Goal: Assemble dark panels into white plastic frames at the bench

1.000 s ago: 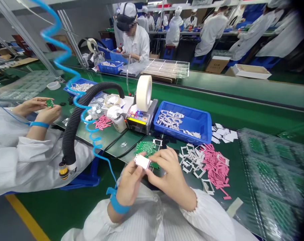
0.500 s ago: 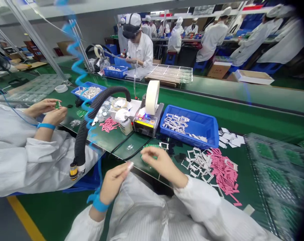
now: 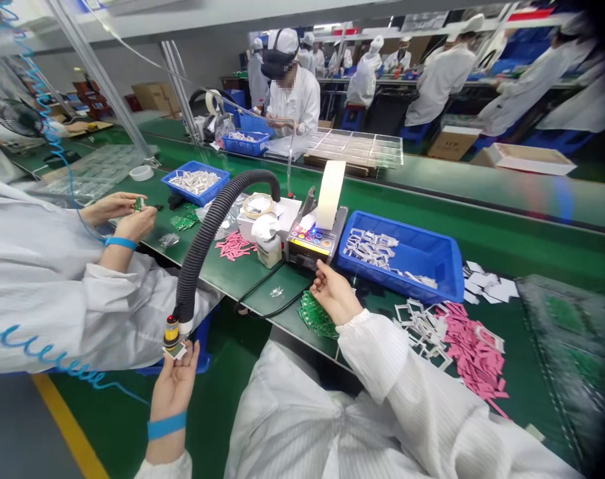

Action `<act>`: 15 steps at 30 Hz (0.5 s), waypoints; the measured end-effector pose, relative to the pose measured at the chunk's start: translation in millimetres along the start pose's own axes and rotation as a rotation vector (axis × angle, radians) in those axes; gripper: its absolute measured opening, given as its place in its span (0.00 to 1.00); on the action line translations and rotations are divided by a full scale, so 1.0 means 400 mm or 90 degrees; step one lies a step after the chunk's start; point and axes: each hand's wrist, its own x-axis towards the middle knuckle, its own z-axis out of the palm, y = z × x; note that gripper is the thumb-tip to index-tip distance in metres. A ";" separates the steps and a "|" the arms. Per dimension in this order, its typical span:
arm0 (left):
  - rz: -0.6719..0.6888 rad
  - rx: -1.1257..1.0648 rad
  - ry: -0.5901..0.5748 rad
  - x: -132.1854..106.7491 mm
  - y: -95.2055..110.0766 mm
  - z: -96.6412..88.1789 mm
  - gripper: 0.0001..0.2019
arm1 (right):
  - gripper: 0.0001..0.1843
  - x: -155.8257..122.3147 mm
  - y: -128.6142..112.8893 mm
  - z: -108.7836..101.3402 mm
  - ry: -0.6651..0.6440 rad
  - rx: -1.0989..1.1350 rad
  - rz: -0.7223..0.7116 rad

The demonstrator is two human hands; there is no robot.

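Observation:
My left hand [image 3: 175, 380] is low at the left, off the table edge, pinching a small white framed piece [image 3: 175, 350] right under the yellow nozzle [image 3: 171, 330] of the black corrugated hose [image 3: 207, 233]. A blue strap circles that wrist. My right hand [image 3: 333, 293] reaches forward over the green circuit boards [image 3: 316, 314], its fingertips at the front of the tape dispenser [image 3: 316, 241] with its white tape roll [image 3: 330, 194]. The fingers are loosely curled with nothing seen in them.
A blue bin [image 3: 407, 255] of white frames sits right of the dispenser. Loose white frames [image 3: 422, 324] and pink strips [image 3: 475, 352] lie at the right. A neighbour in white [image 3: 58, 279] works at my left. Several people sit across the green conveyor [image 3: 482, 199].
My hands parted. The left carried the white piece down and left to the hose nozzle. The right moved forward to the tape dispenser. My view swung left.

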 end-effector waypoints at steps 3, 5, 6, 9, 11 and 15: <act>0.008 -0.019 0.009 -0.004 0.007 0.007 0.15 | 0.12 0.005 -0.006 0.008 -0.002 0.010 -0.006; 0.008 -0.032 0.011 -0.005 -0.002 0.017 0.15 | 0.09 -0.014 -0.011 0.009 -0.017 0.012 -0.025; 0.003 -0.037 0.012 -0.007 -0.014 0.025 0.16 | 0.08 -0.034 -0.012 0.006 -0.033 0.011 -0.040; -0.052 -0.038 0.013 -0.032 -0.089 0.066 0.22 | 0.11 -0.130 -0.010 -0.018 -0.118 -0.013 -0.078; -0.120 -0.021 0.012 -0.073 -0.160 0.115 0.22 | 0.12 -0.207 -0.004 -0.049 -0.199 -0.077 -0.111; -0.290 0.031 -0.033 -0.193 -0.288 0.262 0.13 | 0.08 -0.317 0.005 -0.121 -0.325 -0.367 -0.396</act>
